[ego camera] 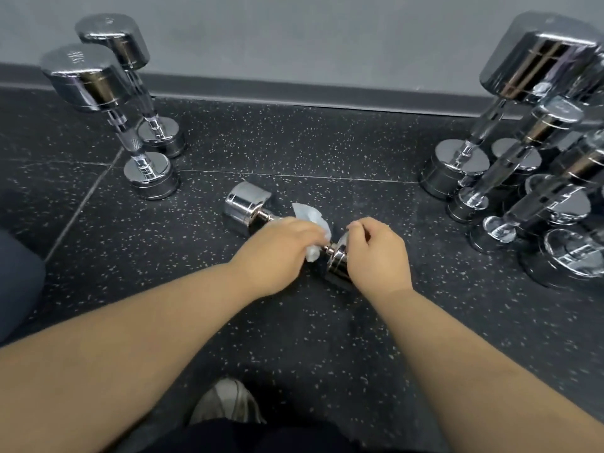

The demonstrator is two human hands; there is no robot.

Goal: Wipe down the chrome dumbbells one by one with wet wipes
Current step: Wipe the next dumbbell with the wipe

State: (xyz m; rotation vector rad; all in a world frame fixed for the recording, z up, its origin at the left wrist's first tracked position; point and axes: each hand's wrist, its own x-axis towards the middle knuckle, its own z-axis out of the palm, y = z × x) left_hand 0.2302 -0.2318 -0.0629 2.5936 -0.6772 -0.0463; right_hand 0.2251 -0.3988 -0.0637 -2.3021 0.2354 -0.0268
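- Dumbbell (246, 207) lies on floor (359, 152); left hand (277, 253) fingers curled round wipe (310, 215) on its handle.
- Right hand (376, 253) fingers curled over its near head, steadying.
- Upright pair (88, 80) left of it: probably done.
- Cluster (539, 60) right of it: probably still to wipe. Can't confirm either.

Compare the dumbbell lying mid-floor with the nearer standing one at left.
The middle dumbbell lies on its side; the left dumbbell stands on end. The middle dumbbell looks smaller than the left dumbbell. A wet wipe is on the middle dumbbell's bar; the left dumbbell is untouched. Both are shiny chrome with round heads.
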